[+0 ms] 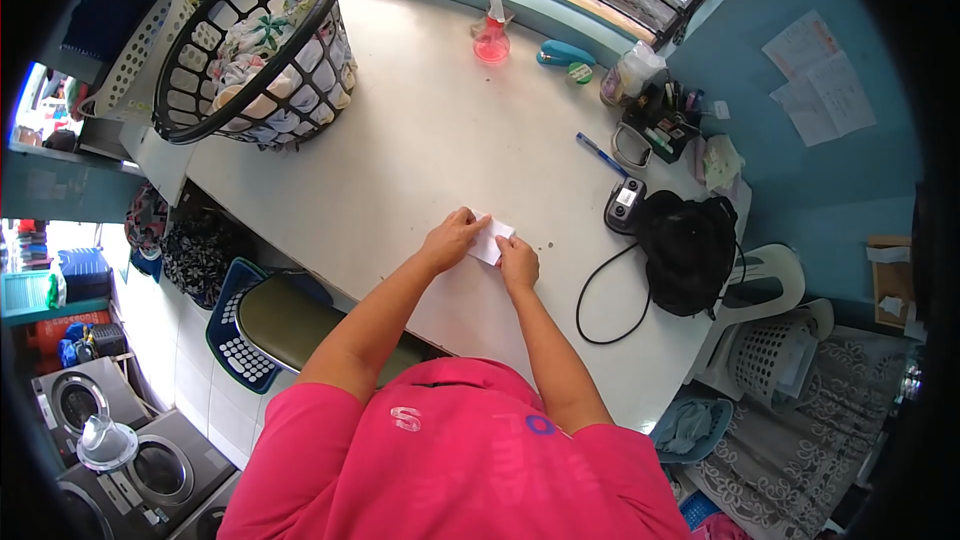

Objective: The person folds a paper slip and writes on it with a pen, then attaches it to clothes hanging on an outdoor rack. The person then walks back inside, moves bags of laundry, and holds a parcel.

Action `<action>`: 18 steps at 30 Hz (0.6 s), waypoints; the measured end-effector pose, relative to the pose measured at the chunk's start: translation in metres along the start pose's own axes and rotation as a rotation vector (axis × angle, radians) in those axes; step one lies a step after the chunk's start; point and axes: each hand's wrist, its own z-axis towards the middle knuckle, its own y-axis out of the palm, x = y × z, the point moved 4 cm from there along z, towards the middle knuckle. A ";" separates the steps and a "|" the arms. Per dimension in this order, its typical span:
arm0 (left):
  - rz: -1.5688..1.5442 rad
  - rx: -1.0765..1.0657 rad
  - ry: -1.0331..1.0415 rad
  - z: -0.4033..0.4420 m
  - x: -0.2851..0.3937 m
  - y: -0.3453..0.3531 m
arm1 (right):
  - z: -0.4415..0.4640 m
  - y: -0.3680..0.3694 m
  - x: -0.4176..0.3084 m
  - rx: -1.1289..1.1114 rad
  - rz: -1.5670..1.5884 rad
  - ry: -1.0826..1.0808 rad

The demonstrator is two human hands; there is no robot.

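Observation:
Between my two hands is a small piece of white paper [487,242], held just over the white table near its front edge. My left hand [453,238] grips the paper's left side, fingers closed on it. On the right side, my right hand [518,262] pinches the paper's edge between thumb and fingers. Whether the paper is folded or a single sheet I cannot tell. To the right of my hands lies a small dark device [625,202] with a white label, beside a black bag [686,252] and its looped cable.
A black laundry basket [335,50] full of clothes stands at the table's [420,90] back left. Along the back are a spray bottle [491,38], a blue stapler [566,53] and a pen holder [668,122]. A blue pen [601,153] lies nearby. A chair [290,320] stands at the front left.

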 end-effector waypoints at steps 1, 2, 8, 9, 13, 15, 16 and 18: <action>-0.003 0.000 0.000 0.000 0.000 0.000 | 0.000 0.000 0.000 0.010 0.004 -0.001; -0.003 -0.001 -0.001 0.000 0.000 0.001 | 0.000 0.001 0.002 0.019 0.007 -0.003; -0.013 0.017 0.012 0.001 -0.002 0.001 | -0.003 -0.001 -0.002 0.041 -0.015 0.001; -0.013 0.011 0.006 0.001 -0.002 0.001 | -0.003 -0.002 -0.003 0.041 -0.015 0.000; -0.005 0.005 0.001 0.000 0.000 0.001 | -0.001 0.001 -0.001 0.077 -0.042 -0.001; 0.004 -0.013 -0.011 0.000 0.000 0.001 | 0.002 0.004 0.002 0.118 -0.051 -0.009; 0.013 -0.031 -0.023 0.000 0.000 0.001 | 0.003 0.006 0.005 0.121 -0.057 -0.003; 0.011 -0.011 -0.008 0.000 0.000 0.001 | 0.003 0.005 0.005 0.125 -0.063 0.003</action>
